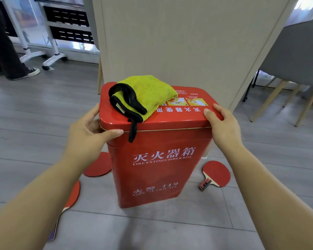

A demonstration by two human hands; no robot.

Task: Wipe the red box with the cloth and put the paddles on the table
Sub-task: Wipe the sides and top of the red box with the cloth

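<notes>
A red fire extinguisher box (pixel 159 159) stands on a grey floor (pixel 170 228). The left hand (pixel 87 130) and right hand (pixel 222 125) clasp opposite sides of its lid, fingers curled round the edges. A yellow-green cloth (pixel 148 92) (black-trimmed) lies untouched on top. Three table tennis paddles (pixel 217 173) lie around the base. Wiping looks about to start; next, one hand must let go and take the cloth.

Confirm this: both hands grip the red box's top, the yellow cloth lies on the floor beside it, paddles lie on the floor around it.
One thing is wrong: in the head view the yellow cloth lies on top of the red box, not on the floor. The left hand and right hand do grip its top, and paddles lie on the floor around it.
</notes>
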